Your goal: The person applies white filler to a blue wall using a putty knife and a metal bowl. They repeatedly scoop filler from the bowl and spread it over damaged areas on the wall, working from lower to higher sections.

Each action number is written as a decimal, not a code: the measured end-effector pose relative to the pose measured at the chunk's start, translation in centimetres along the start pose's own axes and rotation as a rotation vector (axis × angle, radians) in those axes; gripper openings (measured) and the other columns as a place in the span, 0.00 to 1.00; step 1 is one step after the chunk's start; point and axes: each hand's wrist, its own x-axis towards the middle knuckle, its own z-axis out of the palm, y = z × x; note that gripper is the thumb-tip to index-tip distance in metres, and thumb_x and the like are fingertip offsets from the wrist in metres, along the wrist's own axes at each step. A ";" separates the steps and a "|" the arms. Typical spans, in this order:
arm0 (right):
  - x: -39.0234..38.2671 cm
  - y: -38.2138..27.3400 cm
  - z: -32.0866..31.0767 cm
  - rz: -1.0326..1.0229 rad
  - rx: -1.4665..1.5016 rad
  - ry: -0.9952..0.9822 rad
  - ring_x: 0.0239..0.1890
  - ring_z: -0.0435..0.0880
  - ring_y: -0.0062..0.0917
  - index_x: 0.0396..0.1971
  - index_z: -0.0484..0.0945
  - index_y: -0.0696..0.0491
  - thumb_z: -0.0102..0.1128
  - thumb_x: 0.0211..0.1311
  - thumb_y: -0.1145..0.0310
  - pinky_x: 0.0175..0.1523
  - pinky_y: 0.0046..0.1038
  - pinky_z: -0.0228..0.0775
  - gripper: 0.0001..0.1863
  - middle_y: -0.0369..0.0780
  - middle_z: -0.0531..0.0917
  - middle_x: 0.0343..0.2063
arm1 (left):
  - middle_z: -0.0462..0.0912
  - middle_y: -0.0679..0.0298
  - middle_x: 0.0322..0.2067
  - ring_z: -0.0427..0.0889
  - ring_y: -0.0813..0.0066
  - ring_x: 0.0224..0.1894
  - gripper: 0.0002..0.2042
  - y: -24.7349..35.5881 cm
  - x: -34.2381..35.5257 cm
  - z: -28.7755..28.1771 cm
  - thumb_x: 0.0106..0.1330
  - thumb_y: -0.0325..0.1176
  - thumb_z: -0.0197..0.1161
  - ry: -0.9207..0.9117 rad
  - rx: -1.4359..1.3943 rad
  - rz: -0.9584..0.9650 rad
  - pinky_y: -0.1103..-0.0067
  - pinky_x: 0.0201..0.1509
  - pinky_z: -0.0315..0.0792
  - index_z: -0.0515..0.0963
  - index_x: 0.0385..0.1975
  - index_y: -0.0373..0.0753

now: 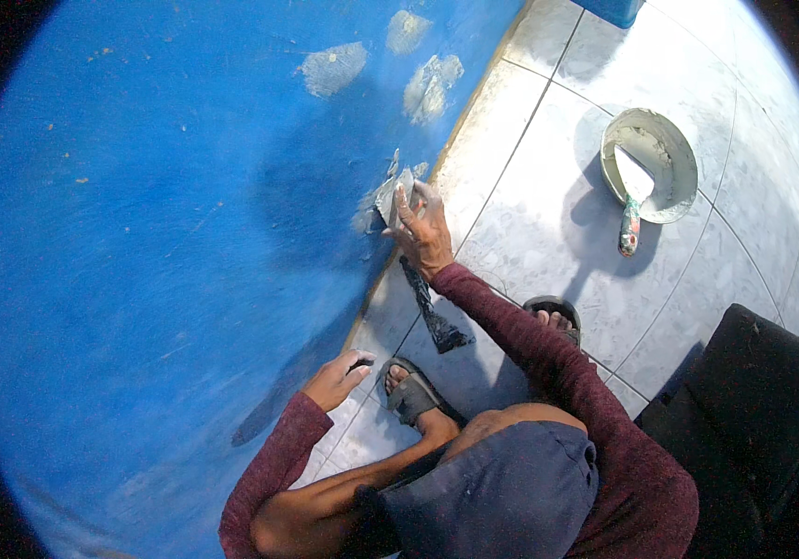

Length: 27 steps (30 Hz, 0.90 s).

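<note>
At the foot of the blue wall (166,233), my right hand (425,238) grips a flat, putty-smeared scraper (390,197), fingers spread along its blade. The scraper lies against the wall on a patch of pale putty. Below that wrist is a long black object (437,317), widening toward its lower end; whether it joins the scraper cannot be made out. My left hand (332,380) is lower down, close to the wall, thumb and fingers curled around something small and dark. Further up the wall are more pale putty patches (334,70).
A round pan (679,200) with whitish putty stands on the tiled floor at right, a trowel (628,228) resting in it. A black object (753,382) stands at lower right. A blue item (615,9) is at the top edge. My sandaled feet (410,396) are near the wall.
</note>
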 end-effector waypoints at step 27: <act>-1.8 -7.1 -4.2 0.410 0.219 -0.412 0.48 0.68 0.37 0.63 0.64 0.50 0.65 0.52 0.47 0.54 0.33 0.65 0.40 0.51 0.69 0.44 | 0.75 0.52 0.50 0.73 0.60 0.55 0.17 -2.7 -1.2 1.1 0.68 0.38 0.50 -0.055 -0.032 -0.004 0.72 0.59 0.64 0.71 0.51 0.35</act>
